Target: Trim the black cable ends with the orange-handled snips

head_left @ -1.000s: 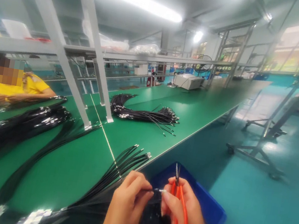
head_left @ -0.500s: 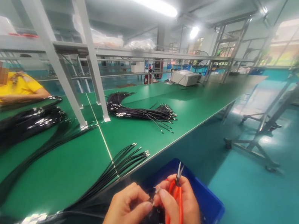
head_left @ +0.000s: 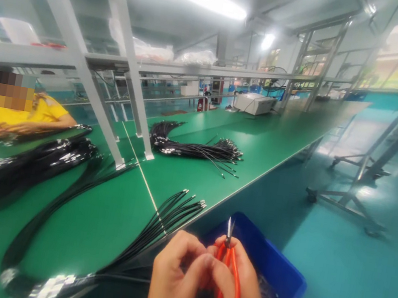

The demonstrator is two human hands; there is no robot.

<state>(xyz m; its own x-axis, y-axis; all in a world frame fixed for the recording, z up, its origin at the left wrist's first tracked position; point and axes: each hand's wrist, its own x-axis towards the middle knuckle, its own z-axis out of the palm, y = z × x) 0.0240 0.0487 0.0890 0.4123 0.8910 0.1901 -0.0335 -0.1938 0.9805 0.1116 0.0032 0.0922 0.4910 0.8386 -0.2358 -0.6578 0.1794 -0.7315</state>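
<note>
My right hand [head_left: 242, 291] is wrapped round red-handled scissors [head_left: 229, 286], whose slightly parted blades point up. Close against it, my left hand [head_left: 178, 272] has its thumb and forefinger pinched together; whatever lies between the fingertips is hidden. The fingertips of both hands meet. Left of my hands, a bundle of black cables [head_left: 145, 231] with metal ends reaches over the edge of the green table [head_left: 93, 233]. Beneath my hands stands a blue bin [head_left: 279, 264] with small pieces inside.
Another cable bundle [head_left: 195, 149] lies farther back on the table. Shiny black bundles [head_left: 36, 162] are at the left, near a person in yellow [head_left: 45, 110]. Metal shelf posts [head_left: 138, 88] rise from the table. A wheeled frame [head_left: 351, 195] stands at right.
My hands have come closer together, and the small piece seen between the fingertips is now hidden. The scissors have tilted a little to the left. The view has shifted slightly.
</note>
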